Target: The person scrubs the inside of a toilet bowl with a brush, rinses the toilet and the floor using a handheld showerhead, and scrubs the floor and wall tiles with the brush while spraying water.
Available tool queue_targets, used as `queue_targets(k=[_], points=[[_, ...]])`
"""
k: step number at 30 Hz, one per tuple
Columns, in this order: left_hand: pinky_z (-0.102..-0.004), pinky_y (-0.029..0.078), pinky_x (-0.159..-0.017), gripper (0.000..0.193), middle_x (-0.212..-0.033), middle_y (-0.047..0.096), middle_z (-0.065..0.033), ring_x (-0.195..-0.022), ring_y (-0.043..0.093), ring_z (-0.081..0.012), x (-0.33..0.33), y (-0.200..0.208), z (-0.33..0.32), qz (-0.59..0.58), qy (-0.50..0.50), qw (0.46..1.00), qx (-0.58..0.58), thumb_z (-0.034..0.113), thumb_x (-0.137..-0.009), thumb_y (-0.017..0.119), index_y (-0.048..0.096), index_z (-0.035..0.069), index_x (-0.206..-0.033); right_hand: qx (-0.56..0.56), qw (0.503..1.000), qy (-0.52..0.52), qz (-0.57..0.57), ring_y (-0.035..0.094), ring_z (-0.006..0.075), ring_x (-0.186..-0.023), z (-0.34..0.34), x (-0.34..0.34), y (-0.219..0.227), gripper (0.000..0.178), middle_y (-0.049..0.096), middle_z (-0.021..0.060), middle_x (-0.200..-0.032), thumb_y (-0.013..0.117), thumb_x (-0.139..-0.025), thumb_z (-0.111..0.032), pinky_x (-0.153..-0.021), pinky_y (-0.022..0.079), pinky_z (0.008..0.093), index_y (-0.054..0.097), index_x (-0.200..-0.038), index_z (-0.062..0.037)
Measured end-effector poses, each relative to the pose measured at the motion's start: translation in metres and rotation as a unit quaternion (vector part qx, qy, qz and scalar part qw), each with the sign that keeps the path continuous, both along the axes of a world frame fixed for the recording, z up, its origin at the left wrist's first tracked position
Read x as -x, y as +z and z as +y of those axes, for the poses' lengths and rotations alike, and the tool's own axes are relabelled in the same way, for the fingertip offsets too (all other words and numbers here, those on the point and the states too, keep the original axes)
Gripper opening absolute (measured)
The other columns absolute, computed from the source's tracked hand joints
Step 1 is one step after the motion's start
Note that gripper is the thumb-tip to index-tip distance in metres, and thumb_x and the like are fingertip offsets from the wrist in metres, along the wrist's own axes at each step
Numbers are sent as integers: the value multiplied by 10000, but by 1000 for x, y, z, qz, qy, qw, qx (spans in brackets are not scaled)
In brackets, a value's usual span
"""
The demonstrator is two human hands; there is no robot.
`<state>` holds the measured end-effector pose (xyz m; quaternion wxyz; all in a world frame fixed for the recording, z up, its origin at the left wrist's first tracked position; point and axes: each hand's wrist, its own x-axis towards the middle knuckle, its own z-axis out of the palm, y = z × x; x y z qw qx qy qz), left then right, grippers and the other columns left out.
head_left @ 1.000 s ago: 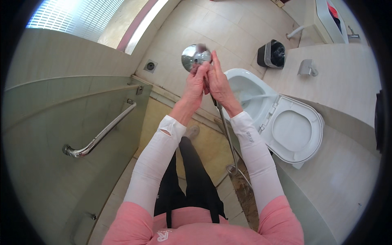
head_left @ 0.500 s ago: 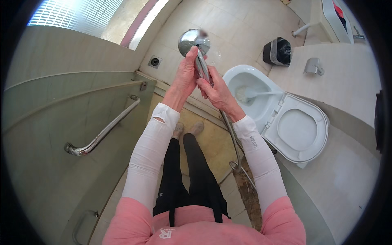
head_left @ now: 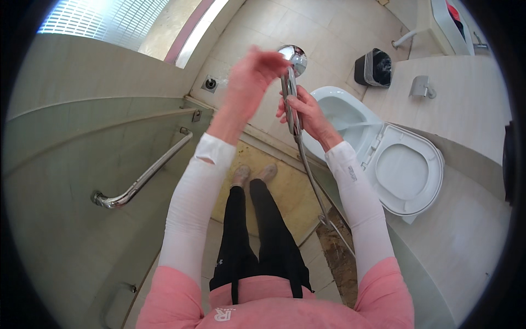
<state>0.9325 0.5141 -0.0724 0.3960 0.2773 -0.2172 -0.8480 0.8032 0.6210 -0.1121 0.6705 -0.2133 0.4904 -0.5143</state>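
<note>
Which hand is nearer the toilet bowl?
Right. The right hand, holding the shower handle, appears just left of the toilet bowl; the left hand, blurred, is farther left, near the shower head.

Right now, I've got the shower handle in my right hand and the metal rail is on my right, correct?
Not quite: the head view shows the metal rail on your left. Your right hand does hold the shower handle.
</note>
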Motion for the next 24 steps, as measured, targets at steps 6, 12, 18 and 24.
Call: queue_targets(k=[6,12,18,24], points=[[-282,457,-674,382,-841,531,-76,-735,532,-165,16,2,53,-440,40,881,172,303,-821,644,464,-17,-924,18,980,37,193,450,78,-416,-32,-13,0,356,499,-4,-544,479,-897,-359,-369,352,240,574,-803,-29],[-259,415,-609,448,-827,517,-31,-689,484,-101,-3,-9,36,-384,-10,923,-3,358,-732,725,492,36,-938,171,821,140,526,599,362,-653,-18,-30,4,283,600,193,-690,474,-880,-245,-543,457,438,468,-950,30],[-268,370,-577,327,-754,543,-21,-675,496,-114,-26,-28,40,-392,-46,918,-48,306,-731,730,594,41,-865,78,871,292,388,579,405,-697,-3,-35,8,308,598,225,-770,553,-788,-145,-594,454,460,437,-1029,7],[-289,419,-628,388,-788,586,-57,-729,534,-130,-14,-47,54,-442,1,895,-55,352,-796,658,600,-26,-859,59,877,244,409,583,404,-715,22,-46,-26,403,592,233,-764,567,-742,-121,-611,448,465,422,-1104,-19]])
